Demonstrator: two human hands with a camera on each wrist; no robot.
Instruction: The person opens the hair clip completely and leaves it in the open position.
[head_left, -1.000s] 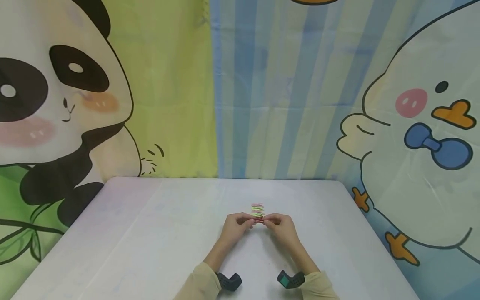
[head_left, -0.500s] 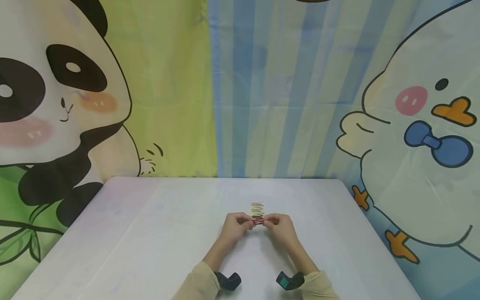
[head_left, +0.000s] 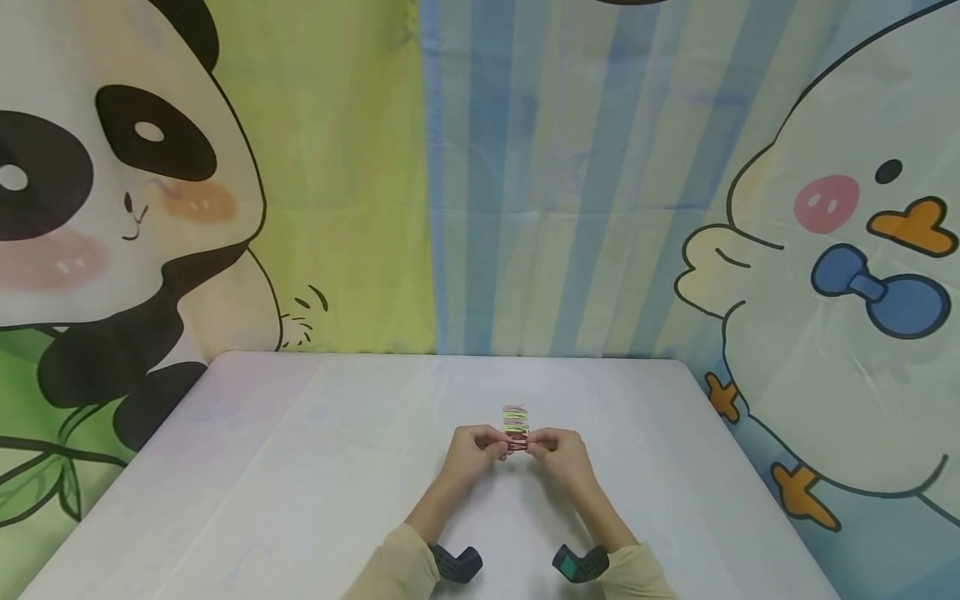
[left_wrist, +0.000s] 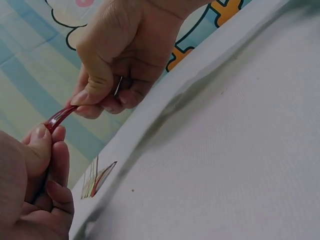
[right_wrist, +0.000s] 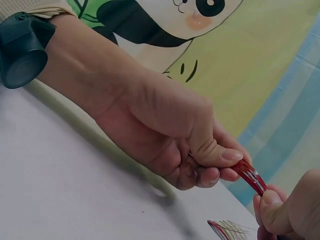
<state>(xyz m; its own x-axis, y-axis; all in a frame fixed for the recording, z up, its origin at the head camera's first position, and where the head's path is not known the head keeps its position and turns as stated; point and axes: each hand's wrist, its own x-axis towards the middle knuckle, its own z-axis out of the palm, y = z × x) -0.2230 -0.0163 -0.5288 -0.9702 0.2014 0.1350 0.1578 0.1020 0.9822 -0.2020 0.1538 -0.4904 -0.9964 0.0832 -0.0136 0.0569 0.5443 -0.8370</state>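
Observation:
Between my two hands is a slim red snap hair clip [right_wrist: 250, 177], held by its ends above the table. My left hand [head_left: 472, 454] pinches one end between thumb and fingers, and my right hand [head_left: 564, 457] pinches the other end. In the left wrist view the clip [left_wrist: 60, 118] looks slightly bowed. Just beyond the hands, a row of thin hair clips [head_left: 515, 417] lies on the white table, in pink, yellow-green and red. The wrist views show this row edge-on, below the held clip.
The white table [head_left: 322, 475] stretches around the hands, its far edge against a cartoon curtain [head_left: 510, 208] with a panda and a chick. A dark camera [head_left: 459, 564] is strapped to the left wrist, another camera [head_left: 581, 562] to the right.
The red part between my hands shows a little more clearly and sits slightly lower in the head view. Both hands stay nearly still, keeping their pinch on the clip.

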